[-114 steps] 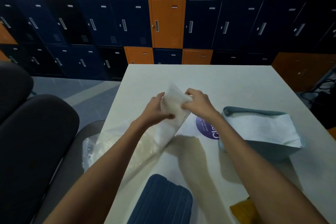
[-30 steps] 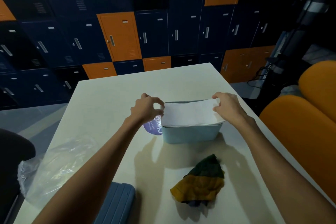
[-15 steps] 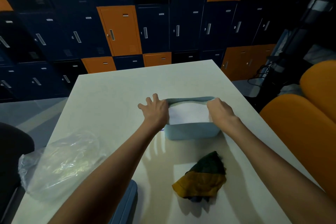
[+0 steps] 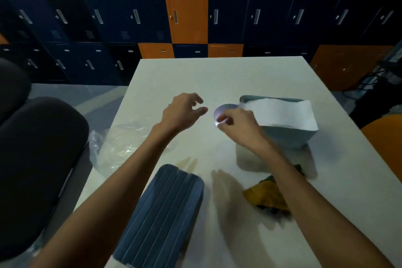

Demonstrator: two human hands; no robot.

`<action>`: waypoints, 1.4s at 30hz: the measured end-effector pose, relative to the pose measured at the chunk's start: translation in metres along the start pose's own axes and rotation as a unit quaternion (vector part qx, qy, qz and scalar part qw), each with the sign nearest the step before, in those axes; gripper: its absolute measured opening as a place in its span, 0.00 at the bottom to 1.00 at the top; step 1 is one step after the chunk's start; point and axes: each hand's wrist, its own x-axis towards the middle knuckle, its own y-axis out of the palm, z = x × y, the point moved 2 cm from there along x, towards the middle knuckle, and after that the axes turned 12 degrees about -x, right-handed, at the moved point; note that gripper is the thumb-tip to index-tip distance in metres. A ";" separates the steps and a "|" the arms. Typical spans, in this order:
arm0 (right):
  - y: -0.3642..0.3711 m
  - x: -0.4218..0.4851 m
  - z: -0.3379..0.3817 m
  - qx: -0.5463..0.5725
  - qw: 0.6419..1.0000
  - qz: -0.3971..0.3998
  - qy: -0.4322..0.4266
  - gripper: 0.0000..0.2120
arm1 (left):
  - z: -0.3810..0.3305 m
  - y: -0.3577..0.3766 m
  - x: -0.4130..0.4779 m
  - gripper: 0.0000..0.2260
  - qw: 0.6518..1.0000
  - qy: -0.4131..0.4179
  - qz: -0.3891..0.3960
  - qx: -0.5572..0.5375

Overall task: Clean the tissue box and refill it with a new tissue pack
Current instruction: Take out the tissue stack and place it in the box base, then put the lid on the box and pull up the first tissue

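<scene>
The light blue tissue box [image 4: 289, 139] stands open-topped on the white table [image 4: 217, 76], right of centre. A white stack of tissues [image 4: 282, 113] lies in it and rises above the rim. Its ribbed dark blue lid [image 4: 161, 209] lies at the near edge. My right hand [image 4: 237, 126] is just left of the box, fingers pinched on the near edge of a round purple label [image 4: 225, 108] on the table. My left hand [image 4: 185, 111] hovers left of the label with fingers spread and nothing in it.
A crumpled clear plastic wrapper [image 4: 121, 143] hangs over the table's left edge. A yellow and green cloth [image 4: 267, 198] lies near my right forearm. A dark chair [image 4: 37, 159] is on the left, an orange seat [image 4: 385, 141] on the right, lockers behind.
Both hands have left the ends of the tissue box and moved left. My right hand now pinches the purple label and my left hand is open. The view has swung left.
</scene>
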 end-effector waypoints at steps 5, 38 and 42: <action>0.072 -0.022 0.020 0.025 0.985 0.173 -0.011 0.10 | 0.047 -0.009 -0.063 0.14 0.991 -0.103 0.080 0.003; -0.074 -0.019 -0.064 0.541 0.824 0.018 0.165 0.11 | -0.002 -0.010 -0.052 0.22 0.929 -0.137 -0.098 -0.328; -0.098 0.003 -0.097 0.561 0.806 -0.017 0.185 0.14 | -0.033 0.016 -0.023 0.25 0.873 -0.196 0.057 -0.443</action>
